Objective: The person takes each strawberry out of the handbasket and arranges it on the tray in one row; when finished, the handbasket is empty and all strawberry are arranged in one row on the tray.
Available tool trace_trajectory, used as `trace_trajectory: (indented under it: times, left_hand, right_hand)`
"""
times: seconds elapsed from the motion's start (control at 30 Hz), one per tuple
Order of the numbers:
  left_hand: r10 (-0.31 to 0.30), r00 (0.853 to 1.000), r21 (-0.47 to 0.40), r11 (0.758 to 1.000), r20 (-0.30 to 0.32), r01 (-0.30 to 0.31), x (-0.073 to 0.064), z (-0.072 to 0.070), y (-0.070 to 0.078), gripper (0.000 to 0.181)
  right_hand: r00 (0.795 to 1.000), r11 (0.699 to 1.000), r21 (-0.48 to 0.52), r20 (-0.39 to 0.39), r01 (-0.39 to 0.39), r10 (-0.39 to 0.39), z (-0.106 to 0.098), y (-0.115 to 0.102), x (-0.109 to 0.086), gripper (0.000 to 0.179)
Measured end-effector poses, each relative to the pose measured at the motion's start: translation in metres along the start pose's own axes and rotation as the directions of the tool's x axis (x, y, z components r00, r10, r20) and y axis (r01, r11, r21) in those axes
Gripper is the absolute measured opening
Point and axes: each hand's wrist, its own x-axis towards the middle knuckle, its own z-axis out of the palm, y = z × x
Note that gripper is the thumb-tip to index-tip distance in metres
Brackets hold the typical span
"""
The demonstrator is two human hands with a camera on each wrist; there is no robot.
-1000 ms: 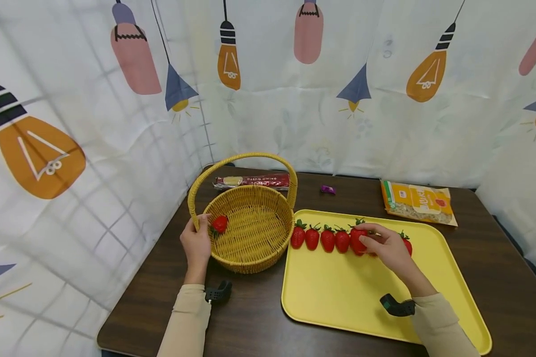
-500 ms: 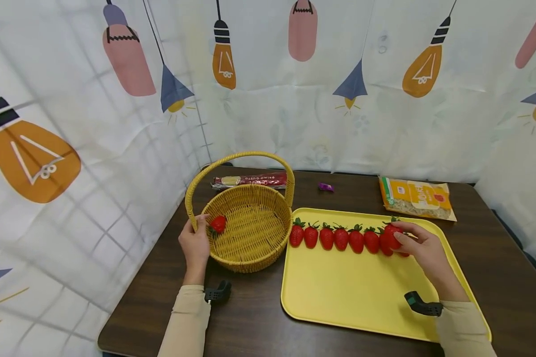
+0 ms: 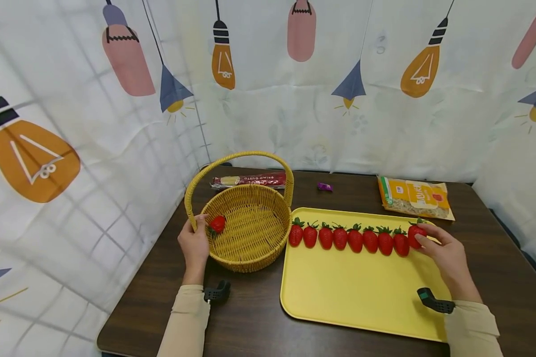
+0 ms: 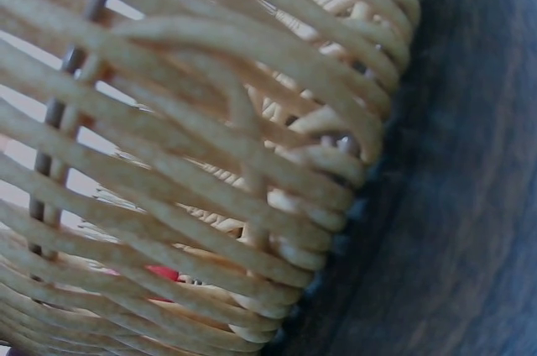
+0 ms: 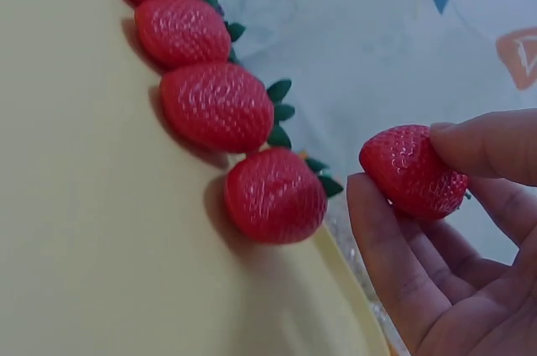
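Note:
A yellow wicker basket [image 3: 250, 223] with a tall arched handle stands left of the yellow tray [image 3: 357, 292]. My left hand [image 3: 194, 246] holds its left rim by the foot of the handle, and the left wrist view shows only the woven wall [image 4: 185, 146] close up. One red strawberry [image 3: 217, 224] lies inside the basket near that hand. Over the tray's right end, my right hand [image 3: 446, 250] pinches another strawberry [image 5: 411, 167] between thumb and fingers. It is apart from the row of strawberries [image 3: 355, 240], which lie side by side, leaves pointing away from me.
Behind the basket lies a long dark red packet [image 3: 249, 181]. A small purple wrapped piece [image 3: 324, 187] sits at the back middle. The yellow-orange bag [image 3: 415, 198] lies behind the tray. Patterned white cloth [image 3: 268, 114] hangs beyond the dark table [image 3: 245, 312].
My right hand has carried the strawberry rightward along the row to its right end, uncovering the strawberries it hid before. My left hand has stayed at the basket's rim.

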Motion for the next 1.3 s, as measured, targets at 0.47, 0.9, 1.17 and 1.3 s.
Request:
trace_trajectory:
  times: [0.47, 0.9, 1.17, 1.3]
  left_hand:
    - [0.004, 1.0, 0.005, 1.0, -0.008, -0.004, -0.001, 0.0, 0.003, 0.032]
    - [-0.003, 1.0, 0.008, 1.0, 0.001, 0.003, -0.002, -0.001, 0.004, 0.035]
    - [0.001, 1.0, 0.006, 1.0, 0.003, -0.001, -0.002, -0.001, 0.003, 0.036]
    - [0.005, 1.0, 0.006, 1.0, 0.002, -0.005, -0.002, -0.001, 0.004, 0.036]
  right_hand:
    - [0.991, 0.952, -0.281, -0.085, -0.123, 0.103, -0.014, 0.016, 0.005, 0.046]
    - [0.97, 0.868, -0.433, -0.102, -0.245, 0.223, -0.008, 0.019, 0.009, 0.058]
    - [0.973, 0.867, -0.442, -0.102, -0.231, 0.208, -0.012, 0.019, 0.006, 0.056]
    - [0.978, 0.866, -0.454, -0.083, -0.208, 0.192, -0.012, 0.02, 0.006, 0.054]
